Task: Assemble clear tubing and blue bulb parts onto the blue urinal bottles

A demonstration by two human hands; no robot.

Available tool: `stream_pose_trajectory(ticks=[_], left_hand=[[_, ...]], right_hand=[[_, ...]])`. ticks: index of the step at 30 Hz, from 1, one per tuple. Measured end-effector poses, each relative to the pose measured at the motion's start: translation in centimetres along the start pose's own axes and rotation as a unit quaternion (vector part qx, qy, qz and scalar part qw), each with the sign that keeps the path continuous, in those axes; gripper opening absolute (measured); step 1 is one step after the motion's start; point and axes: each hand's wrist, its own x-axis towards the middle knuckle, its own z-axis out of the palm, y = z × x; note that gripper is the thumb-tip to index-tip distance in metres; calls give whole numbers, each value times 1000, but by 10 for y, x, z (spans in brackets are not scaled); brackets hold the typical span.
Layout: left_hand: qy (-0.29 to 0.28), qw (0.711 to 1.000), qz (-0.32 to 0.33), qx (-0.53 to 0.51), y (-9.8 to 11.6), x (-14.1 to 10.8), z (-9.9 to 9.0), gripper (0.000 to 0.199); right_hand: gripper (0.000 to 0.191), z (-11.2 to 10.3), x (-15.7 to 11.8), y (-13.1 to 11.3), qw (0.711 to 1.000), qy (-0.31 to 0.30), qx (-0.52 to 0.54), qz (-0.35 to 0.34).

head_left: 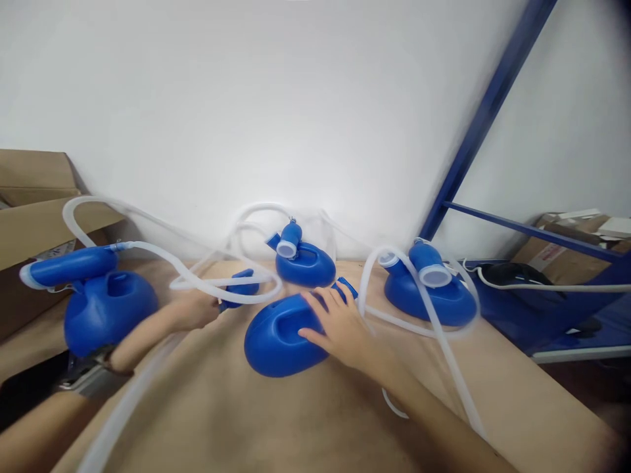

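At the left, a blue jug (106, 315) stands near the cardboard boxes (44, 220), a blue tube-shaped part (79, 268) lying across its top; the right-hand jug (419, 299) and the smaller-looking far jug (313, 266) carry blue heads. Pale hose (185, 272) loops among them, crossing in front of the right-hand jug and the small blue piece (241, 289). The right hand (345, 332) has its fingers apart, laid on the near jug (280, 345), which lies at the middle of the table. The left hand (194, 311) is at the small blue piece's near end; blur hides whether its fingers clamp it. The tan table (231, 407) meets a white wall (296, 118), with a blue metal frame (486, 108) at the right.
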Motion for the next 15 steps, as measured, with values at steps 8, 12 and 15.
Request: stream_pose_trajectory(ticks=[8,12,15], left_hand=[[-199,974,-111,-3,19,-57,-47,94],[-96,982,-84,137,-10,-73,6,81],[-72,980,-133,129,-36,-93,41,91]], right_hand=[[56,-10,4,3,996,-41,77,15],[56,-10,3,4,996,-35,75,21],[56,-6,1,4,997,-25,61,26]])
